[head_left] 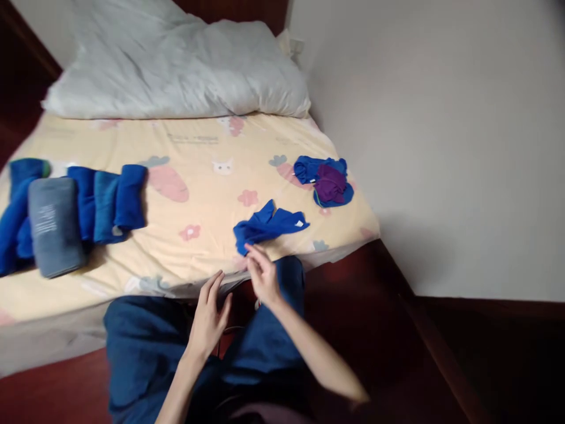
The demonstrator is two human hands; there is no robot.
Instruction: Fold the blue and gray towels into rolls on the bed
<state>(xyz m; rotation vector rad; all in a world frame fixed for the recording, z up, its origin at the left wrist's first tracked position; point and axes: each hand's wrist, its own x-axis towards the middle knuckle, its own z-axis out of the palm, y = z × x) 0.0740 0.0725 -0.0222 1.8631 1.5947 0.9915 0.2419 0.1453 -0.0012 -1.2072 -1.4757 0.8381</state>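
A crumpled blue cloth [269,225] with a small white tag lies on the bed near its front edge. My right hand [263,274] is closed, thumb and fingers pinching the cloth's near left corner. My left hand [210,315] holds nothing; its fingers are stretched out and apart at the mattress edge, left of the cloth and not touching it. Farther right rests a pile of blue cloths [302,169] topped by a purple cloth [331,184].
On the left, several folded blue cloths [131,197] lie around a grey-blue bundle [55,227] with pale lettering. A large white pillow [185,70] spans the back of the patterned bed sheet [220,194]. A white wall [441,147] borders the right side.
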